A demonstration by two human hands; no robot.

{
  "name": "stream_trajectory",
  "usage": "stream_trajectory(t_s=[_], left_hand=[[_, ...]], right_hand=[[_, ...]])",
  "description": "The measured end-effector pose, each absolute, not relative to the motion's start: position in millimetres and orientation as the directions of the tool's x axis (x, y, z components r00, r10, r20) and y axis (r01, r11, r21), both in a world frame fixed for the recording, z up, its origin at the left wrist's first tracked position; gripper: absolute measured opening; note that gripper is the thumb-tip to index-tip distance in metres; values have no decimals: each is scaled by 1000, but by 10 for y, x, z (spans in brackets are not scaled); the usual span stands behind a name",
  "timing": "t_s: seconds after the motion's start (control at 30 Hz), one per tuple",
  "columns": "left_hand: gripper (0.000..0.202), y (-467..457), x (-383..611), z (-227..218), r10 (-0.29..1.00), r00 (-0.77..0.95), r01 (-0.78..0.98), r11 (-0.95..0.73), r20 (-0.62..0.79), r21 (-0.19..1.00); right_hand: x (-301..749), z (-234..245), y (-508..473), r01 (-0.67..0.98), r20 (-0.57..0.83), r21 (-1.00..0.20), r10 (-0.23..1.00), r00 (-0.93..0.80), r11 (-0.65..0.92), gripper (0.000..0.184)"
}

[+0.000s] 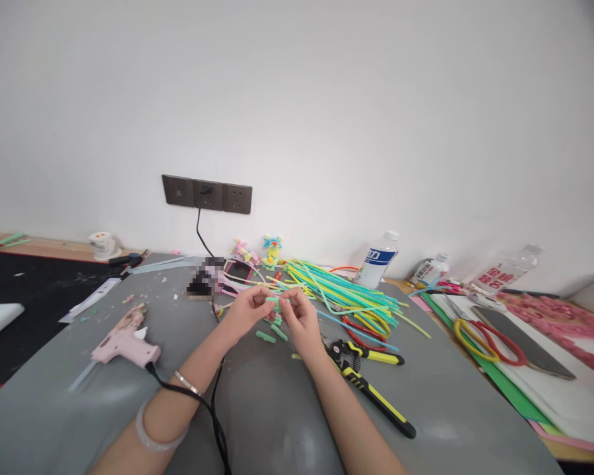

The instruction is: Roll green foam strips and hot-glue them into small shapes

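Observation:
My left hand (250, 311) and my right hand (299, 316) meet over the middle of the grey table. Between their fingertips is a small light green piece (273, 303), pinched from both sides; its exact kind is hard to make out. Just below my fingers lie several short green pieces (266, 336) of similar look. Beyond my right hand spreads a bundle of yellow and turquoise fuzzy sticks (346, 290), probably pipe cleaners. Black and yellow wire strippers (376, 389) rest with spread handles beside my right forearm.
A pink glue gun (129, 340) lies at left, its black cable running under my left forearm. Two small colourful figures (272, 251) stand near the wall. A bottle (379, 260) stands behind the sticks. Red and yellow scissors (490, 340) lie on papers at right.

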State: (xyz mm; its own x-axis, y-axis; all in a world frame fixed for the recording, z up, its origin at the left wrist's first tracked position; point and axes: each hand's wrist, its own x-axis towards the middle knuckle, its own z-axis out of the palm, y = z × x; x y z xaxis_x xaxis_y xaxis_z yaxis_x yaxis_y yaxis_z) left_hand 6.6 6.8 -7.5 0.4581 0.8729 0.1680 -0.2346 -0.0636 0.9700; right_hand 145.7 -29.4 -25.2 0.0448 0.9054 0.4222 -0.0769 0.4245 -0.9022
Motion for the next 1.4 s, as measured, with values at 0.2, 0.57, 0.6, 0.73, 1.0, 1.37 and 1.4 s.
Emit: stream_trajectory(t_s=[0.2, 0.57, 0.6, 0.73, 1.0, 1.37, 1.4], left_hand=[[29, 64, 58, -78, 872, 461, -232, -60, 164, 971], [32, 71, 56, -88, 871, 465, -240, -51, 161, 969], [32, 70, 56, -88, 871, 464, -241, -52, 162, 969], [34, 73, 56, -92, 870, 466, -239, -56, 165, 969], [35, 69, 59, -76, 870, 464, -247, -52, 165, 968], [36, 75, 61, -96, 891, 422, -254, -61, 167, 965], [37, 78, 56, -96, 891, 416, -247, -82, 183, 965]], right_hand=[[1460, -243, -293, -49, 419, -906, 907, 45, 420, 27], [1467, -264, -292, -23, 417, -908, 907, 55, 418, 28], [1468, -265, -292, -23, 417, -908, 907, 54, 419, 28], [1464, -255, -292, -32, 413, -909, 909, 51, 415, 28], [1463, -264, -290, -30, 424, -904, 904, 51, 426, 28], [1474, -224, -289, 31, 473, -881, 874, 112, 473, 27], [1477, -223, -288, 30, 474, -880, 873, 112, 474, 27]])
